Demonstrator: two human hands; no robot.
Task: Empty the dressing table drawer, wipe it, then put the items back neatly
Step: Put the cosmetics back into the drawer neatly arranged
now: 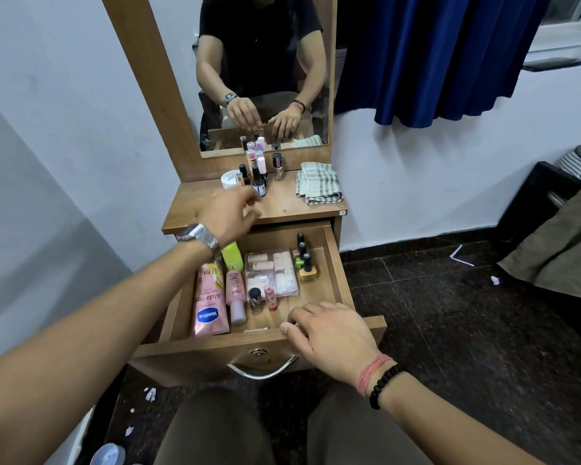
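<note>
Dressing table with its drawer (336,263) pulled fully out toward the seated person. The left hand (230,213), a metal watch on its wrist, hovers above the front edge of the tabletop (292,206); its fingers are blurred and loosely spread, and nothing is visibly held in them. The right hand (329,330), with red thread and a black bead bracelet at the wrist, rests on the drawer's front rim near the right corner, fingers curled over the edge into the drawer.

Inside the drawer, from left to right: a pink Vaseline tube (210,305) lying lengthwise along the left wall; a pink bottle (236,295) lying beside it; a lime-green box (232,256) at the back; a clear packet of pale items (271,273) in the middle; two small bottles (261,298) standing just in front of the packet; and a row of nail-polish bottles (306,263) along the right wall, the nearest one yellow.

On the tabletop, a cluster of small bottles (259,176) and a white jar (230,179) stand at the foot of the mirror (265,72); a folded checked cloth (319,182) lies well apart to their right. A blue curtain (443,55) hangs on the right wall. Scraps of paper (150,394) lie on the dark floor.
</note>
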